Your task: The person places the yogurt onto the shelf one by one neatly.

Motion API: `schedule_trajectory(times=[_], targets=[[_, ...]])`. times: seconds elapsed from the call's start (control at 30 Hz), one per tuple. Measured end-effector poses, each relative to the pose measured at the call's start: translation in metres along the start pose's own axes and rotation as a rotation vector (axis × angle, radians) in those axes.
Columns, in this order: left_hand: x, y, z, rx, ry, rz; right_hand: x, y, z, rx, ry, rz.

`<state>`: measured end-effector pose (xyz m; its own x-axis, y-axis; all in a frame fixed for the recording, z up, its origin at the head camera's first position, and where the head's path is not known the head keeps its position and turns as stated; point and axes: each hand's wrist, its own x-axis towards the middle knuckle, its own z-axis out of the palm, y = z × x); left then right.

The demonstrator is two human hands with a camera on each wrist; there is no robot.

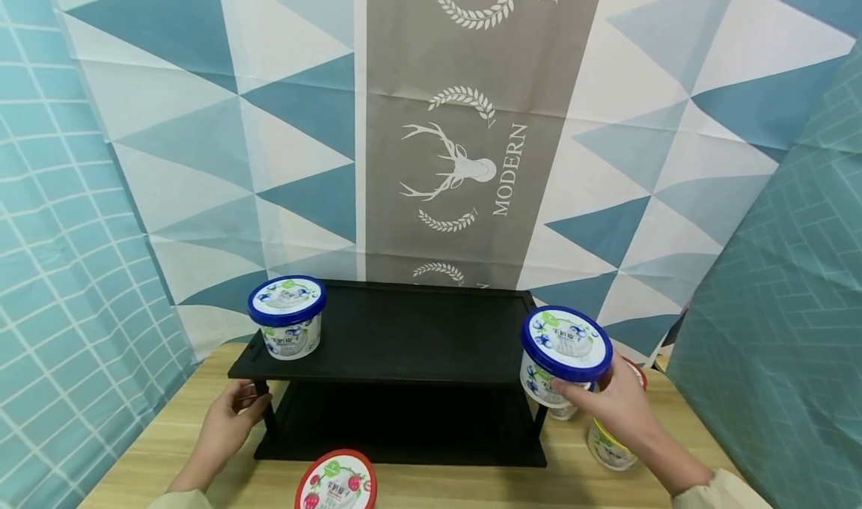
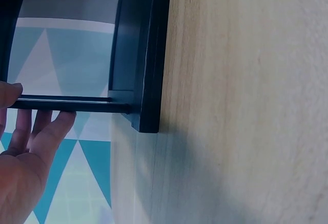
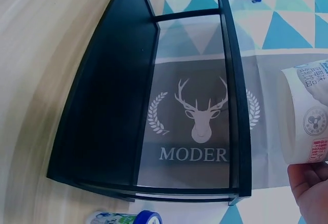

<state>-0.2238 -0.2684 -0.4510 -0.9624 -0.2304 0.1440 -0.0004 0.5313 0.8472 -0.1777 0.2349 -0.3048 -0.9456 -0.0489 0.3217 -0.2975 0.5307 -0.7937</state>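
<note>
A black two-tier shelf (image 1: 417, 333) stands on the wooden table. My left hand (image 1: 225, 423) is at its front left post (image 2: 66, 104), with the thumb on one side and fingers on the other in the left wrist view. My right hand (image 1: 626, 404) grips a white tub with a blue lid (image 1: 566, 342), blueberries printed on it, near the shelf's right end. The right wrist view shows this tub's side and base (image 3: 307, 114), away from the upper board. Another blue-lidded tub (image 1: 287, 318) sits upright on the upper board's left end.
A red-lidded tub (image 1: 337, 483) stands in front of the shelf. To the right are a yellow-lidded tub (image 1: 611, 449) and another red-rimmed tub (image 1: 637, 373), partly hidden by my right hand. Patterned cloth (image 1: 458, 135) hangs behind the table, with tile-print cloth (image 1: 67, 232) at the left.
</note>
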Motion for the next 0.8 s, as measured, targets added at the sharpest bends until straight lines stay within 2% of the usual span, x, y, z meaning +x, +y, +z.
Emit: schedule_trajectory(times=[0.23,0.53,0.8], targets=[[0.001,0.0,0.001,-0.042,-0.019,-0.001,0.01,-0.003,0.001,0.005,-0.013,-0.006],[0.0,0.004,0.0,-0.01,-0.016,-0.009,0.024,-0.006,0.007,-0.016,-0.026,-0.006],[-0.002,0.006,-0.001,-0.02,-0.02,-0.019,0.034,-0.006,0.011,-0.014,-0.042,-0.014]])
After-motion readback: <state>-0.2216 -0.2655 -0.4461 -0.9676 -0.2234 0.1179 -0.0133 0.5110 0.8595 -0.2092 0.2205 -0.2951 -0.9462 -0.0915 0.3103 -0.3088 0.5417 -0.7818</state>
